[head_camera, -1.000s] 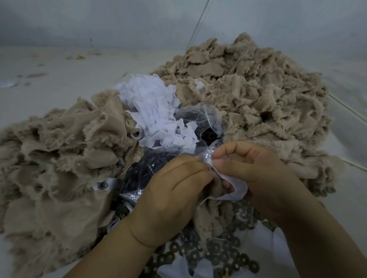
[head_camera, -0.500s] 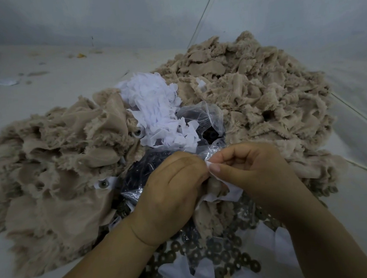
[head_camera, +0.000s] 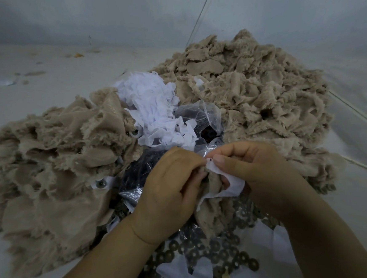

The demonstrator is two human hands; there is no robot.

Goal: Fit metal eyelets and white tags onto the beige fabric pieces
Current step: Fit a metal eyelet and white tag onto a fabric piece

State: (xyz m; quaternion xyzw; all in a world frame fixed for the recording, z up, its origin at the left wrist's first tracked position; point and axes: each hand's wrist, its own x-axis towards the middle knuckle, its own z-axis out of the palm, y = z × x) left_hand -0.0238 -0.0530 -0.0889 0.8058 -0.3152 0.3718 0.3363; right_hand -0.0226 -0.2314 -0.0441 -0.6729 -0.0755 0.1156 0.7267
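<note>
two hands, left hand [head_camera: 170, 183] and right hand [head_camera: 253, 170], pinching one white tag [head_camera: 230, 184] on one beige piece [head_camera: 214, 182]

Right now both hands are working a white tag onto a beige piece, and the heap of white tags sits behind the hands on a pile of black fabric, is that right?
Not quite. The head view shows the tag heap resting between piles of beige fabric, not black. The rest holds: the left hand and right hand are working a white tag onto a beige piece.
</note>
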